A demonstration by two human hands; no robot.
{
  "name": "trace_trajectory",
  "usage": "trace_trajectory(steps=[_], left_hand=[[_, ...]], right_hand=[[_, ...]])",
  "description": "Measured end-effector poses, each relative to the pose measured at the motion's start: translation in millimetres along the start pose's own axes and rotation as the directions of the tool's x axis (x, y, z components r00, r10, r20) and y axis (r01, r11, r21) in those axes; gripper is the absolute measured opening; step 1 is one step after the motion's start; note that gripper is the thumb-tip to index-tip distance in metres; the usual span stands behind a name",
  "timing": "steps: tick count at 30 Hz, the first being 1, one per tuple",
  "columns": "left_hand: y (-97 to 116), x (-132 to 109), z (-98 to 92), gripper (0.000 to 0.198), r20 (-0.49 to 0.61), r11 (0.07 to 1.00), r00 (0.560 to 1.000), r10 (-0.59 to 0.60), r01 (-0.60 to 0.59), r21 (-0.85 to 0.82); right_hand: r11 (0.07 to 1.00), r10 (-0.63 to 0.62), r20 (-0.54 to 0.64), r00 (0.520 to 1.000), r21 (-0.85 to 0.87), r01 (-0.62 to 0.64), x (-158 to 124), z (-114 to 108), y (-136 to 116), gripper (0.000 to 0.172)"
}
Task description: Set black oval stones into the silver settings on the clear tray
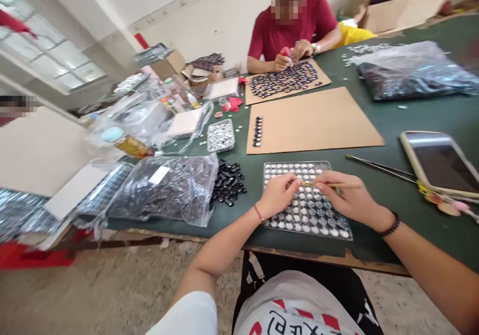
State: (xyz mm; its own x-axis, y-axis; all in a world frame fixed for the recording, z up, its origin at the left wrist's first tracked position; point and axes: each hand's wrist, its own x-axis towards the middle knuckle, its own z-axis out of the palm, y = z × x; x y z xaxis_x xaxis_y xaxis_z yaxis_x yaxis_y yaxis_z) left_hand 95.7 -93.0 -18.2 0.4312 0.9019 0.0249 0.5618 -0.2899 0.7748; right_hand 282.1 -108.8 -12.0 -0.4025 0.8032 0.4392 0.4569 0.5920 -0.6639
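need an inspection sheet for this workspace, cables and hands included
Surface: green table, worn at the front.
Job's things: clear tray of pale round pieces; cardboard sheet with a row of dark pieces at its left.
Clutter: plastic bag, loose black pieces, tweezers, phone.
Hands: right hand holds a thin stick; left hand is at the tray, its grip unclear.
Cables: nothing seen.
Surroundings: person in a red shirt across the table.

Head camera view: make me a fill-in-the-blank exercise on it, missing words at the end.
The hand gripping the thin, yellowish-brown stick behind its tip is the person's ____ one.
A thin red cord bracelet circles the ____ wrist.
A clear, rectangular plastic tray rests on the flat, dark ____ tabletop.
The pointed silver metal tweezers lie beside a flat, dark-screened ____.

Missing words: right; left; green; phone.
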Motion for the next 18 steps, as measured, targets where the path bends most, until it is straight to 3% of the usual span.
trace_trajectory(steps=[3,6,13,16,18], left_hand=[[-2,0,-2.2,0.034,-0.039,0.995,0.998,0.042,-0.038,0.096],[-4,-1,-4.2,0.032,-0.042,0.993,0.999,0.007,-0.002,0.121],[-4,-4,-4.2,0.024,-0.044,0.997,0.997,-0.069,0.070,0.022],[-10,0,0.3,0.019,-0.083,0.978,0.988,-0.130,0.114,-0.176],[-15,4,3.8,0.019,-0.074,0.883,0.969,-0.235,0.181,-0.433]], right_hand=[[0.986,0.016,-0.116,0.993,-0.162,-0.035,-3,4,2,0.006],[0.952,0.015,-0.170,0.985,-0.299,-0.066,-5,6,4,0.008],[0.937,-0.108,-0.150,0.983,-0.345,0.051,-8,12,11,0.017],[0.943,-0.038,-0.150,0.988,-0.332,-0.014,-10,13,9,0.020],[0.948,0.054,-0.225,0.973,-0.293,-0.121,-10,14,7,0.020]])
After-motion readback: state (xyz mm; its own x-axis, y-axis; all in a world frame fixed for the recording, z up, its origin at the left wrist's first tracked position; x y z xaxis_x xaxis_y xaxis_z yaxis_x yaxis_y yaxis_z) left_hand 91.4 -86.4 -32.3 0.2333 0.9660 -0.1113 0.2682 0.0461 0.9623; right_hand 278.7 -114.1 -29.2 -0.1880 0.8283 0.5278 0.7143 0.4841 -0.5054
